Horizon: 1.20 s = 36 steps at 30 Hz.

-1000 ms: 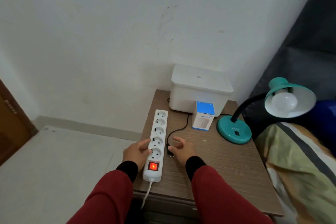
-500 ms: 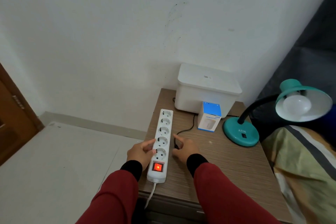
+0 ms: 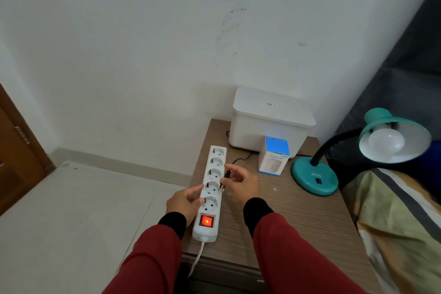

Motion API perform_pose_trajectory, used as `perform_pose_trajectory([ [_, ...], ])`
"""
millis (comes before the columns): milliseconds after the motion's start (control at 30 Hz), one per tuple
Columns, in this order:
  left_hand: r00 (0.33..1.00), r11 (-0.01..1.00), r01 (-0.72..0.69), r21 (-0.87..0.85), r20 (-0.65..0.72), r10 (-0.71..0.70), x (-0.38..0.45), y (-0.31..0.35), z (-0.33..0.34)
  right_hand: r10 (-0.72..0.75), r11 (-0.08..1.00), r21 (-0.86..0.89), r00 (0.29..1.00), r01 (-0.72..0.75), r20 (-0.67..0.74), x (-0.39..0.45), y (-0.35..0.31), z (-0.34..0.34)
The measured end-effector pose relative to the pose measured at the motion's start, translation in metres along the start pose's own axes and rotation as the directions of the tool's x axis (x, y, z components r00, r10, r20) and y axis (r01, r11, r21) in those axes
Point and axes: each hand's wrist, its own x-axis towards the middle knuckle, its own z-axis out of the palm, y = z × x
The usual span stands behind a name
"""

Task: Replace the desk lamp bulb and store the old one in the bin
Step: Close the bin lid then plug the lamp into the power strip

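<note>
A teal desk lamp [image 3: 314, 178] stands at the right of the wooden bedside table [image 3: 298, 217], its shade facing me with a white bulb [image 3: 386, 141] in it, unlit. A white lidded bin [image 3: 269, 124] sits against the wall, a blue-and-white box [image 3: 274, 155] in front of it. My right hand [image 3: 241, 182] pinches the lamp's black plug [image 3: 224, 180], pins pointing down over the white power strip [image 3: 211, 192]. My left hand [image 3: 185, 203] grips the strip's left side near the lit red switch [image 3: 206, 221].
The lamp's black cord [image 3: 239, 159] trails from the plug toward the bin. A bed with a striped blanket [image 3: 401, 217] borders the table on the right. A white wall stands behind, pale floor and a brown door [image 3: 16, 150] lie to the left.
My right hand has lifted the plug off the table and carried it left, over the strip's sockets. My left hand has stayed on the strip.
</note>
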Motion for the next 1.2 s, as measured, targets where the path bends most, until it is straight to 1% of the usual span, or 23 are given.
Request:
perform_pose_trajectory([
  [67, 1.000, 1.000, 0.000, 0.003, 0.003, 0.000, 0.001, -0.001, -0.001, -0.006, 1.000, -0.025, 0.999, 0.005, -0.043, 0.000, 0.005, 0.007],
  [200, 1.000, 1.000, -0.004, 0.007, 0.007, 0.004, 0.002, -0.003, -0.001, -0.050, 0.989, -0.140, 0.995, 0.038, -0.083, 0.001, 0.009, 0.013],
  [400, 1.000, 1.000, -0.012, -0.003, 0.023, 0.012, 0.005, -0.005, -0.001, -0.103, 0.988, -0.124, 0.989, 0.089, -0.110, 0.008, -0.003, 0.013],
  [500, 0.999, 1.000, -0.018, -0.007, 0.028, 0.018, 0.006, -0.005, -0.002, -0.098, 0.992, -0.092, 0.992, 0.091, -0.085, 0.009, -0.006, 0.016],
  [633, 0.999, 1.000, -0.023, 0.000, 0.027, 0.023, 0.006, -0.005, -0.002, -0.063, 0.992, -0.113, 0.997, 0.059, -0.034, 0.004, -0.002, 0.021],
  [800, 1.000, 1.000, -0.017, -0.010, 0.026, 0.017, 0.006, -0.005, -0.002, -0.034, 0.993, -0.109, 0.999, 0.033, -0.014, 0.000, 0.003, 0.028],
  [1033, 1.000, 1.000, -0.020, 0.007, 0.017, 0.020, 0.007, -0.004, -0.002, -0.083, 0.977, -0.196, 0.996, 0.078, -0.018, 0.005, -0.001, 0.031],
  [1200, 1.000, 1.000, -0.021, 0.008, 0.007, 0.021, 0.006, -0.002, -0.001, -0.168, 0.933, -0.319, 0.986, 0.164, 0.017, 0.003, -0.002, 0.034],
])
